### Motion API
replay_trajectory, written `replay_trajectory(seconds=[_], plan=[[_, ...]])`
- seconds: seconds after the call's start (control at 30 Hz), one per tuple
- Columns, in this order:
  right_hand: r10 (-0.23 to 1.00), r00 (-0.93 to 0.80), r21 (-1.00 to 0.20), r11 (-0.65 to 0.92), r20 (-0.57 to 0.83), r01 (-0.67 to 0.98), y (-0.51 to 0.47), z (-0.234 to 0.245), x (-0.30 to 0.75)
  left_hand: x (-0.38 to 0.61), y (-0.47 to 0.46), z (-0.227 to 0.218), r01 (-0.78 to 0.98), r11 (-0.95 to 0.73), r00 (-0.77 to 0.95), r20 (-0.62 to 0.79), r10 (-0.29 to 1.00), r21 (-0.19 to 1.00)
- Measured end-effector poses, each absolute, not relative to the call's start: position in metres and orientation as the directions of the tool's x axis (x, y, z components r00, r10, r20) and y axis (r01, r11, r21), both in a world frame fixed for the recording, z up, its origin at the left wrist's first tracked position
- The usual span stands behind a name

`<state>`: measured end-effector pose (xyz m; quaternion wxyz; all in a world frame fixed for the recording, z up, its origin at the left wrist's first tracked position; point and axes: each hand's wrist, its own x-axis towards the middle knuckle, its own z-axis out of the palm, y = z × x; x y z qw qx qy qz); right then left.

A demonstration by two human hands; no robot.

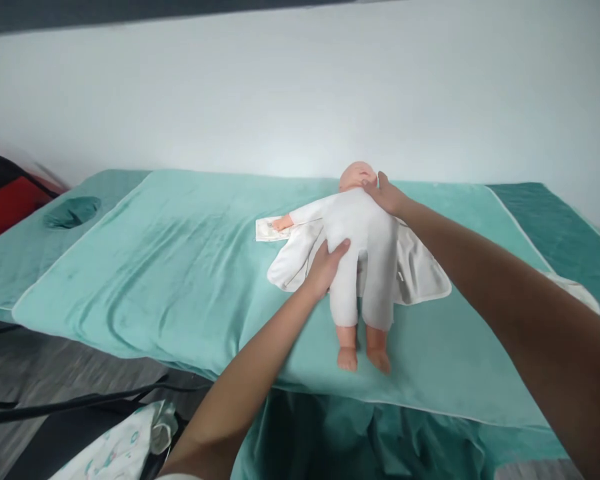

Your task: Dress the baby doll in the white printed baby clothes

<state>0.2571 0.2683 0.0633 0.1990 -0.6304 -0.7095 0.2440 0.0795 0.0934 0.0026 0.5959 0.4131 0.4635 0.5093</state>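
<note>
White-suited plastic baby doll (360,233) lay face-up on a cream cloth (420,273) near the front edge of the teal-towelled table (180,267). The left hand (325,267) clasped its waist, and the right hand (386,195) rested open at its neck.

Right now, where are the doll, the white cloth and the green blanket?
doll (357,223): head view, on its white-suited body.
white cloth (420,273): head view, on the flap beside the legs.
green blanket (155,267): head view, on a bare stretch.

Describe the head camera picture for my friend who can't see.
Two hands touch a baby doll in white, lying on a white cloth on a teal-covered table: left hand at its waist, right hand by its neck.
</note>
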Motion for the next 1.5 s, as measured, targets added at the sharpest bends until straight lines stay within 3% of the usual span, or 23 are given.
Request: replay_trajectory(seconds=[0.1, 0.17, 0.23, 0.3, 0.4, 0.47, 0.6, 0.7, 0.8, 0.93, 1.07, 1.33, 1.4, 1.5], plan=[[0.982, -0.172, -0.345, 0.187, 0.072, 0.920, 0.269, 0.067, 0.252, 0.068, 0.102, -0.007, 0.143, -0.016, -0.144, 0.037, 0.989, 0.990], [0.940, -0.263, -0.176, 0.302, 0.215, 0.937, 0.269, 0.073, 0.243, 0.061, 0.108, -0.011, 0.407, -0.075, -0.207, 0.172, 0.963, 0.910], [0.861, -0.405, -0.100, 0.452, 0.309, 0.886, 0.267, 0.077, 0.226, 0.057, 0.115, -0.014, 0.614, -0.096, -0.203, 0.274, 0.940, 0.783], [0.787, -0.560, -0.079, 0.595, 0.259, 0.800, 0.262, 0.076, 0.198, 0.054, 0.121, -0.017, 0.764, -0.086, -0.160, 0.317, 0.935, 0.639], [0.682, -0.731, 0.002, 0.731, 0.013, 0.682, 0.253, 0.065, 0.151, 0.049, 0.128, -0.019, 0.898, -0.100, -0.057, 0.338, 0.939, 0.429], [0.667, -0.740, 0.077, 0.745, -0.085, 0.662, 0.250, 0.055, 0.125, 0.046, 0.131, -0.019, 0.945, -0.137, 0.024, 0.354, 0.935, 0.297], [0.749, -0.655, 0.091, 0.662, -0.094, 0.744, 0.254, 0.042, 0.107, 0.039, 0.136, -0.021, 0.992, -0.081, 0.039, 0.376, 0.926, 0.098], [0.776, -0.629, 0.053, 0.631, -0.050, 0.774, 0.256, 0.044, 0.115, 0.030, 0.146, -0.027, 0.983, 0.063, -0.125, 0.383, 0.915, 0.172], [0.761, -0.649, 0.026, 0.648, 0.008, 0.761, 0.250, 0.052, 0.129, 0.016, 0.158, -0.033, 0.916, 0.104, -0.252, 0.353, 0.901, 0.389], [0.717, -0.695, -0.032, 0.697, 0.048, 0.717, 0.239, 0.060, 0.145, 0.001, 0.166, -0.037, 0.687, 0.058, -0.418, 0.328, 0.847, 0.724], [0.720, -0.693, -0.080, 0.694, 0.039, 0.716, 0.235, 0.062, 0.158, -0.004, 0.167, -0.039, 0.429, -0.046, -0.527, 0.291, 0.799, 0.902], [0.748, -0.659, 0.084, 0.664, -0.086, 0.743, 0.226, 0.064, 0.166, -0.018, 0.176, -0.045, 0.088, -0.076, -0.601, 0.114, 0.791, 0.993], [0.762, -0.640, 0.130, 0.647, -0.098, 0.751, 0.224, 0.063, 0.163, -0.016, 0.173, -0.044, 0.130, -0.096, -0.606, 0.155, 0.780, 0.987], [0.769, -0.634, 0.158, 0.638, -0.079, 0.754, 0.226, 0.055, 0.155, -0.005, 0.164, -0.040, 0.379, -0.125, -0.536, 0.328, 0.778, 0.917]])
